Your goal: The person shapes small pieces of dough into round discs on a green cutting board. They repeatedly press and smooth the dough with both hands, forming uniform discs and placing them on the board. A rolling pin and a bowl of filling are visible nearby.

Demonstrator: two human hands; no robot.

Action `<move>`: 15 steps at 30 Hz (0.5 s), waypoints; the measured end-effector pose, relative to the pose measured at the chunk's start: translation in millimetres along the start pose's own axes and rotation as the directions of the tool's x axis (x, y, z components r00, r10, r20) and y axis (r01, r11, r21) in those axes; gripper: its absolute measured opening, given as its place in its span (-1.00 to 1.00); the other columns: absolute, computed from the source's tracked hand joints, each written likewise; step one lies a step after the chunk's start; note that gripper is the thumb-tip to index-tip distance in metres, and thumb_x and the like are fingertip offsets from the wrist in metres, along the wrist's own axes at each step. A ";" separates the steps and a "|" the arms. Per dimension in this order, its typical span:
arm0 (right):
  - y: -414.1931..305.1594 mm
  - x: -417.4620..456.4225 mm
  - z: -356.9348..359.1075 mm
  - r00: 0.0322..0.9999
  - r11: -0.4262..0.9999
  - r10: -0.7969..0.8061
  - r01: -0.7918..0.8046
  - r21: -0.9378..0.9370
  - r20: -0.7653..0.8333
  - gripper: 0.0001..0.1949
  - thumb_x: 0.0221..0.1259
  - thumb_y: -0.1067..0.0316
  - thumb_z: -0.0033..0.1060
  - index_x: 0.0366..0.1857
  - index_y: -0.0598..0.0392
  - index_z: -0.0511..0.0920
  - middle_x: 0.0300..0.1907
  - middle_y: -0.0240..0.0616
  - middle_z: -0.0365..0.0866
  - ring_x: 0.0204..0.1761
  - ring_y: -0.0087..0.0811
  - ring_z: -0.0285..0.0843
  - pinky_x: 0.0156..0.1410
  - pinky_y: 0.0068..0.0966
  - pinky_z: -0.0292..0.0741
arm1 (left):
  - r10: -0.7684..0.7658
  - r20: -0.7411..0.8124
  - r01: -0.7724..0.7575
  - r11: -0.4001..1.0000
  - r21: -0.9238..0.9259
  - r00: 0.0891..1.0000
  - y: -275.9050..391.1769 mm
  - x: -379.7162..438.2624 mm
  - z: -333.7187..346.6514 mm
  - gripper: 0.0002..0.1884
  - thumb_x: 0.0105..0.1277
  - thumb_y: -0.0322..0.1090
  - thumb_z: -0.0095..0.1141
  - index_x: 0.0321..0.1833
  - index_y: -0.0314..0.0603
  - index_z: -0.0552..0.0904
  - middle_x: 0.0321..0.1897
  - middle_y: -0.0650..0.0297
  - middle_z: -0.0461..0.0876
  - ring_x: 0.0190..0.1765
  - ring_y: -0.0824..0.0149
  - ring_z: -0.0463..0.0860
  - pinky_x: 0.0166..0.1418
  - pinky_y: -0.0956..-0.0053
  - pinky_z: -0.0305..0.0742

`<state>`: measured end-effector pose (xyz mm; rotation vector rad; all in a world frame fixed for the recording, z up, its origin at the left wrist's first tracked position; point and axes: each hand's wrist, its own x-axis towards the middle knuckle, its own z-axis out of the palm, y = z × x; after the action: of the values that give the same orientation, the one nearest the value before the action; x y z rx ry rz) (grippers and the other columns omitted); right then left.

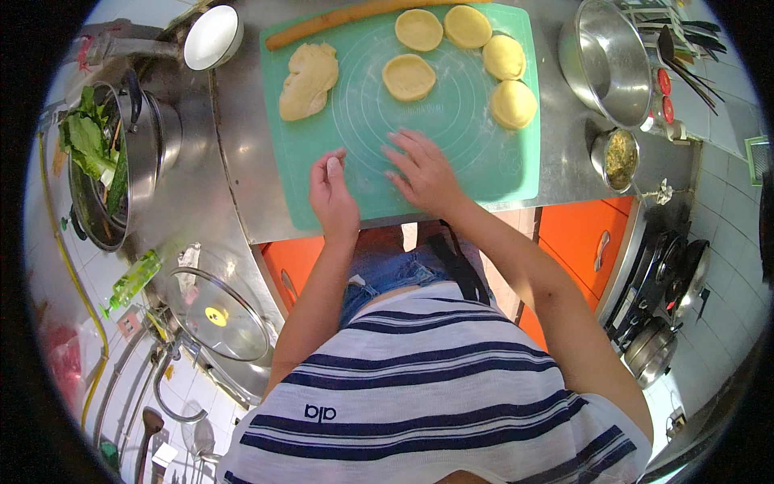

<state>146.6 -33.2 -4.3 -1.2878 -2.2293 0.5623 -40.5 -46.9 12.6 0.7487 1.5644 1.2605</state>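
Note:
My left hand (334,196) is over the near left part of a green silicone baking mat (496,163), its fingers curled in towards the thumb; no object shows in it. My right hand (423,172) rests on or just above the mat, fingers spread and nothing held. Just beyond it lies a round dough piece (409,77) with a raised rim. Two similar dough rounds (418,30) sit at the far side. Along the right are two domed dough rounds (513,104). An uneven dough lump (308,81) lies at the left, below a wooden rolling pin (363,17).
On the steel counter (239,121) stand a white bowl (213,37), a large steel bowl (604,66) and a small bowl of chopped filling (621,159). Far left, a pot (142,163) holds leafy greens (87,139). A glass lid (217,314) lies near the sink; a stove (644,284) is at right.

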 end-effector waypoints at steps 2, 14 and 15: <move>1.2 14.6 4.7 0.999 0.995 -0.027 0.030 -0.100 0.035 -0.44 0.27 0.11 0.37 0.31 0.14 0.53 0.45 -0.08 0.41 0.55 -0.02 0.26 0.62 0.01 0.20 | 0.012 0.020 -0.013 0.999 0.033 1.000 -0.9 0.0 0.1 -0.74 0.68 -0.30 -0.08 0.14 -0.36 0.58 0.11 0.10 0.67 0.23 0.26 0.63 0.46 0.29 0.48; -8.3 18.6 3.5 0.967 0.984 -0.015 0.059 -0.171 0.253 -0.19 0.32 -0.19 0.21 0.51 0.19 0.33 0.62 -0.02 0.19 0.65 -0.03 0.08 0.70 0.05 0.00 | -0.002 0.071 -0.003 0.998 0.061 0.998 -0.6 -9.9 -1.0 -0.77 0.67 -0.30 -0.03 0.12 -0.32 0.60 0.10 0.15 0.69 0.18 0.31 0.65 0.38 0.34 0.53; -8.2 18.9 1.6 0.970 0.990 -0.025 0.059 -0.131 0.241 -0.22 0.35 -0.15 0.20 0.51 0.18 0.32 0.61 0.00 0.19 0.65 -0.03 0.08 0.70 0.04 0.00 | 0.005 0.071 -0.008 0.999 0.041 0.997 -1.4 -8.8 0.0 -0.77 0.67 -0.30 -0.02 0.11 -0.32 0.60 0.10 0.15 0.69 0.17 0.31 0.65 0.36 0.35 0.53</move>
<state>132.0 -20.6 3.3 -1.2948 -2.5266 0.5834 -37.2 -55.2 13.9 0.8166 1.5356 1.1965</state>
